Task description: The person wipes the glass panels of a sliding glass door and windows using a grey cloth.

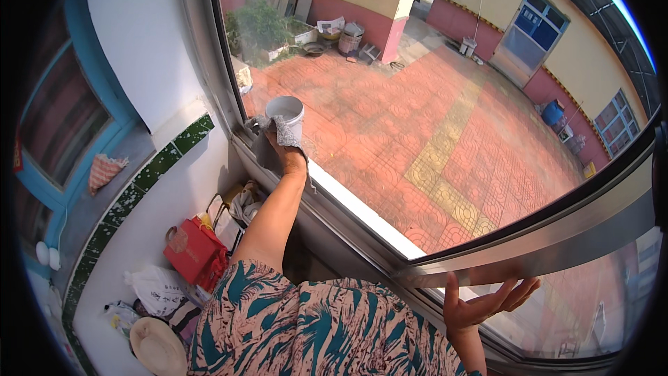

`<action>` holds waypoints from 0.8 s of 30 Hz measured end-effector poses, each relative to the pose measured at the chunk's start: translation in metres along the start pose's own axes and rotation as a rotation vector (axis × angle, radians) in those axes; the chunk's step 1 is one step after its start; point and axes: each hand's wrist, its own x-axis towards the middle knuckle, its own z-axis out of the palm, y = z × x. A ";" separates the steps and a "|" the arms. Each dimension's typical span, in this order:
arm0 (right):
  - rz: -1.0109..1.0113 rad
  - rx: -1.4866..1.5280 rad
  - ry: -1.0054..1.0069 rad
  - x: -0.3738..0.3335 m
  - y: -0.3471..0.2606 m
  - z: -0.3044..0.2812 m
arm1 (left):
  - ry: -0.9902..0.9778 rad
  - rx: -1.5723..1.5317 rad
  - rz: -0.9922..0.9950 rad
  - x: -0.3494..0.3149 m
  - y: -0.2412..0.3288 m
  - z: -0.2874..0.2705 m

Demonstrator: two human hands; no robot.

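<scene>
My left arm stretches forward to the lower left corner of the window. There my left hand is closed on a grey rag, which hides most of its fingers and lies against the metal sill. Just beyond the rag stands a white bucket; I cannot tell whether it rests on the ledge or behind the glass. At the lower right, my right hand has its fingers stretched out, palm turned up. Its thumb is against or very near the lower edge of the metal window frame. Nothing is in it.
Below the sill at left sit a red gift bag, a white plastic bag and a straw hat. A green tiled ledge curves along the left, with a striped bag beside it. Through the glass lies a red-paved courtyard.
</scene>
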 end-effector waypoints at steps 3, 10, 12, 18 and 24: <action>0.012 -0.086 0.036 0.002 0.001 0.005 | 0.017 -0.131 -0.319 0.043 -0.004 -0.009; 0.028 -0.068 0.097 0.003 0.001 0.010 | 0.082 -0.203 -0.617 0.117 -0.086 -0.056; 0.030 -0.062 0.107 0.000 0.004 0.012 | 0.125 -0.283 -0.608 0.120 -0.088 -0.050; 0.041 -0.073 0.096 -0.003 0.003 0.011 | 0.013 -0.290 -0.414 0.068 -0.118 -0.076; 0.011 -0.181 0.116 -0.004 0.007 0.014 | 0.027 0.184 0.030 -0.025 -0.022 0.004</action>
